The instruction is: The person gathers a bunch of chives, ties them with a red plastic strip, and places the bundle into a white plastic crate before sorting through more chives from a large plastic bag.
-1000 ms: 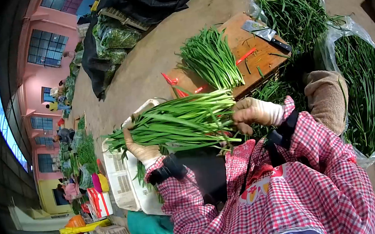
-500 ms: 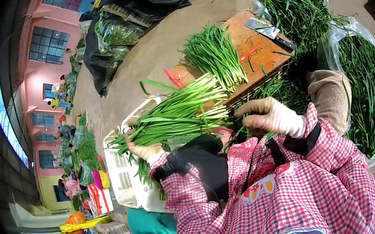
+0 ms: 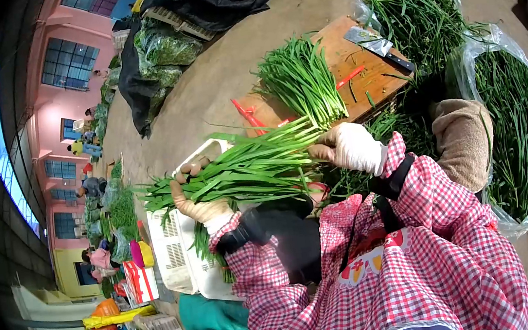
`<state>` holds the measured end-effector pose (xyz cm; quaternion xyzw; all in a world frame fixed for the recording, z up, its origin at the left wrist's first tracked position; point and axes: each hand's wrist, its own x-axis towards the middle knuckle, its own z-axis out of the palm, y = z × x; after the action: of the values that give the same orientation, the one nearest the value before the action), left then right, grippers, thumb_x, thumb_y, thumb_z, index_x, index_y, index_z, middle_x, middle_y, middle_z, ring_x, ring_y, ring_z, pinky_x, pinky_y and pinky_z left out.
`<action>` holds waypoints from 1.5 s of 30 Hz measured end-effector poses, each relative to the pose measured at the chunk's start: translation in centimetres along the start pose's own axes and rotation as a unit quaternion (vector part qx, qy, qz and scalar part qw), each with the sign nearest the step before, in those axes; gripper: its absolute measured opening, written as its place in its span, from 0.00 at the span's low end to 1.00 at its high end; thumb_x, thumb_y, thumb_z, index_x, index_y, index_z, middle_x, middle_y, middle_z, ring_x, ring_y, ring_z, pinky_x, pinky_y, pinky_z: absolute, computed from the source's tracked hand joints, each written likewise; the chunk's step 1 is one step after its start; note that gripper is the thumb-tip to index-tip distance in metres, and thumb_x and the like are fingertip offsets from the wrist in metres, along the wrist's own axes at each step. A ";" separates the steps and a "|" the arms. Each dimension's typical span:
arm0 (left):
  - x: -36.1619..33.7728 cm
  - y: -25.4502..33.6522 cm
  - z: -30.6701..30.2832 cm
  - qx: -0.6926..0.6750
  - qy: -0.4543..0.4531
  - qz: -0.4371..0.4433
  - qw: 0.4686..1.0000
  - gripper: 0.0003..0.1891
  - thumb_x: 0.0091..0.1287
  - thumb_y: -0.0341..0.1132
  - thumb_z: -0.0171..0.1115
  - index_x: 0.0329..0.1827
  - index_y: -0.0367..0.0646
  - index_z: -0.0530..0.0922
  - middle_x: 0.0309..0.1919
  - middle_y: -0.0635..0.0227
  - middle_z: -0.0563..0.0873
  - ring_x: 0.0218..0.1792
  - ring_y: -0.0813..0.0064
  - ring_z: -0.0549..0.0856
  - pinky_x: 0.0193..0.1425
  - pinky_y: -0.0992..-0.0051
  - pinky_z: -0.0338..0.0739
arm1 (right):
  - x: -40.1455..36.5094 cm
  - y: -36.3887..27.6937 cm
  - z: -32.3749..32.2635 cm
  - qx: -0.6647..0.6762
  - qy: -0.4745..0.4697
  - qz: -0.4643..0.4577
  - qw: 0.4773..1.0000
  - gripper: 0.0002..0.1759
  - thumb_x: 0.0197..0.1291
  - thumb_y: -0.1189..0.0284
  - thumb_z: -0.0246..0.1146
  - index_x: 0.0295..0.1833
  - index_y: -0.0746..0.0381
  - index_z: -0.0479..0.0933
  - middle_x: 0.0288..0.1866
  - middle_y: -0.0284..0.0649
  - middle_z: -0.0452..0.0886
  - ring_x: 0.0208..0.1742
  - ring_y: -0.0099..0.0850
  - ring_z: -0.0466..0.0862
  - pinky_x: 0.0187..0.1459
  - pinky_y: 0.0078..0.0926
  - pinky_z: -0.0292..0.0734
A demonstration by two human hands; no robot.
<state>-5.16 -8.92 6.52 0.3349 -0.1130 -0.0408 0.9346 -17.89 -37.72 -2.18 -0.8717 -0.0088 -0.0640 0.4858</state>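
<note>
A bunch of garlic chives (image 3: pixel 258 169) lies across both my hands in front of my body, leaves to the left and pale stems to the right. My left hand (image 3: pixel 199 202), in a light glove, curls round the leafy end. My right hand (image 3: pixel 351 146), also gloved, is closed at the pale stem ends. Just beyond, a second chive bunch (image 3: pixel 298 78) rests on a wooden board (image 3: pixel 376 85). A cleaver (image 3: pixel 368 40) with a black handle lies on the board's far right part. Red strips (image 3: pixel 249 115) lie on and beside the board.
White plastic crates (image 3: pixel 175 258) stand at the left. At the right, a clear plastic bag (image 3: pixel 461 78) holds chives, with another chive heap (image 3: pixel 413 11) behind it. A black sheet (image 3: pixel 211 0) covers bagged greens at the back. Several people are in the distance.
My right hand has moved left and closed on the stem ends; before, it was apart from them. The chives have shifted slightly left and down, and a stray leaf has dropped.
</note>
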 end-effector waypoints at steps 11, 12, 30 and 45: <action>0.0 -0.7 3.0 0.011 -0.006 -0.046 0.999 0.10 0.64 0.39 0.64 0.30 0.43 0.79 0.40 0.65 0.84 0.40 0.63 0.81 0.59 0.55 0.73 | 0.1 -2.3 0.9 0.457 -0.102 0.134 0.873 0.12 0.61 0.66 0.66 0.39 0.65 0.83 0.24 0.34 0.81 0.23 0.19 0.76 0.26 0.22 0.71; 0.3 -0.7 2.9 0.009 0.000 -0.059 0.998 0.09 0.64 0.38 0.64 0.29 0.42 0.79 0.42 0.62 0.84 0.42 0.61 0.82 0.60 0.52 0.74 | 0.0 -2.2 1.0 0.474 -0.079 0.139 0.866 0.10 0.61 0.67 0.66 0.37 0.64 0.82 0.23 0.33 0.81 0.21 0.19 0.76 0.24 0.21 0.70; 0.0 0.4 -1.7 -0.205 0.024 -0.057 0.977 0.10 0.56 0.39 0.70 0.33 0.55 0.74 0.30 0.83 0.77 0.31 0.84 0.74 0.42 0.76 0.74 | -7.0 4.6 -3.8 -0.240 -0.352 0.069 0.902 0.17 0.59 0.59 0.63 0.51 0.54 0.83 0.35 0.47 0.85 0.41 0.45 0.86 0.41 0.41 0.81; 1.8 0.7 1.0 -0.134 -0.221 -0.092 0.962 0.16 0.63 0.40 0.65 0.26 0.57 0.64 0.26 0.85 0.65 0.24 0.87 0.63 0.34 0.81 0.63 | -3.3 -3.4 2.9 0.721 -0.187 0.215 0.631 0.16 0.71 0.62 0.58 0.50 0.65 0.75 0.23 0.38 0.79 0.19 0.26 0.76 0.26 0.23 0.75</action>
<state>-3.71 -9.30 8.07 0.1987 -0.2789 -0.2148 0.9147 -21.11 -33.31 -1.27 -0.2135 0.0444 0.2335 0.9476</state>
